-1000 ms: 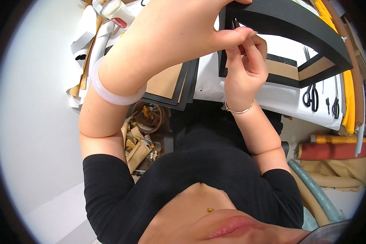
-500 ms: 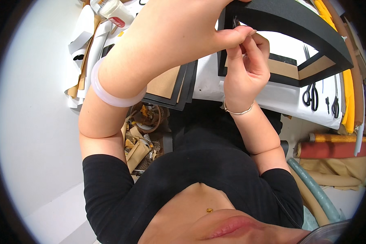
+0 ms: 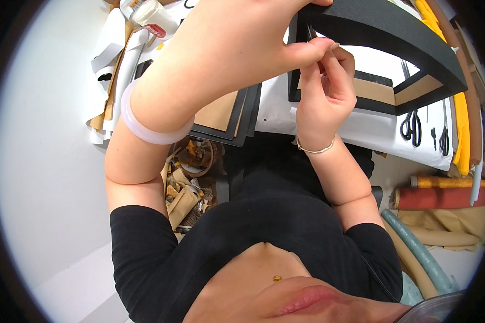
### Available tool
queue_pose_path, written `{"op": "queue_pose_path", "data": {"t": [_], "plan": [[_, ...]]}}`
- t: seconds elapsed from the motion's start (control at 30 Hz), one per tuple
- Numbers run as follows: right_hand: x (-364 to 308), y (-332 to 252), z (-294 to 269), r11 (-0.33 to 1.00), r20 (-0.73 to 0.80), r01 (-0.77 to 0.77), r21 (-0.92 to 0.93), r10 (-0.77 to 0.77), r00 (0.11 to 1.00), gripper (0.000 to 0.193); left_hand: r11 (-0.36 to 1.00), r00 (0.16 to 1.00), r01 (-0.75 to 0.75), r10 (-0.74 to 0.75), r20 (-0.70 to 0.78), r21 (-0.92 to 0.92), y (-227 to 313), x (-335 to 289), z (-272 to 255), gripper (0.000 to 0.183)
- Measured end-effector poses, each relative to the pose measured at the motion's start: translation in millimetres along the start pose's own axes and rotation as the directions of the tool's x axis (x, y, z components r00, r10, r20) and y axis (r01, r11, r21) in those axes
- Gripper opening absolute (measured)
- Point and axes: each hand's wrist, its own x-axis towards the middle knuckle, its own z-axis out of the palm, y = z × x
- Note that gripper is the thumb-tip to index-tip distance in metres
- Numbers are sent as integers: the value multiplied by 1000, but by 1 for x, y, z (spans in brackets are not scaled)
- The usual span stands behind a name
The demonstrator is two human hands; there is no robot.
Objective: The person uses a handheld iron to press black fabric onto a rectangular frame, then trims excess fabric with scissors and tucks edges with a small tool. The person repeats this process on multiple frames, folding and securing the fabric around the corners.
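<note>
A black arched box frame (image 3: 380, 24) with tan inner panels stands tilted on the white-covered table. My left hand (image 3: 258, 46) comes over its left corner, one fingertip on the upper edge and the thumb bent below; its other fingers are hidden or cut off. Close under that thumb, my right hand (image 3: 328, 89) is closed in a pinch, fingertips meeting the left thumb. A thin dark pointed piece (image 3: 310, 33) shows just above the thumb inside the frame's corner. What the right fingertips hold is hidden.
Black-handled scissors (image 3: 411, 129) and a smaller pair (image 3: 444, 142) lie right on the table. Black and tan boards (image 3: 221, 116) overhang its front edge. A white jar (image 3: 155, 19) stands far left. Below are a scrap bin (image 3: 186, 199) and rolled materials (image 3: 442, 198).
Both hands keep nearly the same place, with only a slight shift of the fingers. The thin dark piece beside the left thumb shows a little more plainly. The frame stays still.
</note>
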Motion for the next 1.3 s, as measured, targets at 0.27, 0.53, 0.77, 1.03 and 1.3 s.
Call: {"op": "queue_pose_path", "data": {"t": [0.27, 0.53, 0.77, 1.03, 1.3], "plan": [[2, -1, -5, 999, 31, 22, -23, -21, 999, 27, 998, 998, 39, -37, 55, -40, 1, 1, 1, 40], [2, 1, -1, 1000, 14, 29, -9, -28, 999, 27, 999, 999, -38, 38, -17, 33, -16, -3, 14, 38], [3, 0, 2, 999, -9, 39, 4, -39, 999, 26, 996, 999, 5, -8, 42, 90, -10, 0, 10, 38], [3, 5, 1, 999, -15, 48, 17, -48, 999, 25, 995, 999, 14, -17, 34, 96, -10, -1, 11, 38], [4, 9, 1, 998, -20, 60, 36, -59, 998, 23, 991, 998, -47, 50, -26, 122, -13, -4, 15, 37]]}}
